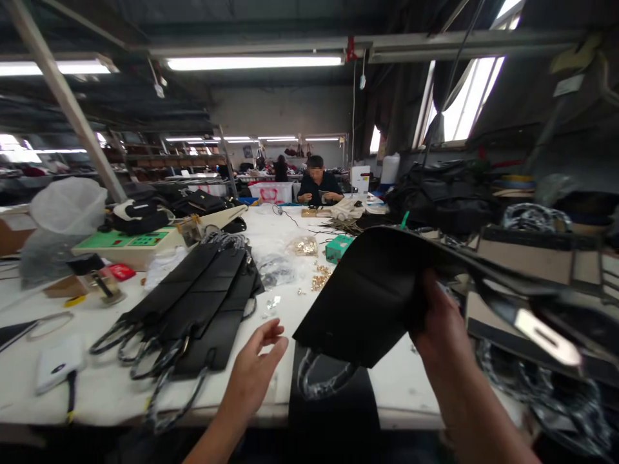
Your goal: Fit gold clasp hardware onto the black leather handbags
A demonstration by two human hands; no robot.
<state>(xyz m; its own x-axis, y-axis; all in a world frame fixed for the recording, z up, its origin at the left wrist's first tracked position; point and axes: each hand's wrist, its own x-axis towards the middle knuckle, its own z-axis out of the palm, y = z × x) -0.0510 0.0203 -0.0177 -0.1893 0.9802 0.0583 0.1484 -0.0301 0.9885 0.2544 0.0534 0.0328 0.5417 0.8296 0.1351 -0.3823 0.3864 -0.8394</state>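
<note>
A black bag panel is lifted over the table, bent along its top, with my right hand closed on its right side. A wrapped handle hangs from its lower edge, above a black piece that runs over the table's front edge. My left hand is just left of the panel, fingers apart and holding nothing. To its left lies a stack of black bag panels with wrapped handles. At right, a blurred dark part with a pale slotted end shows past my right wrist; I cannot tell what it is.
Gold-coloured metal fittings and a green box lie mid-table. A green-topped machine and a glass bottle stand at left. Beige-and-black bag pieces crowd the right. A person sits at the far end.
</note>
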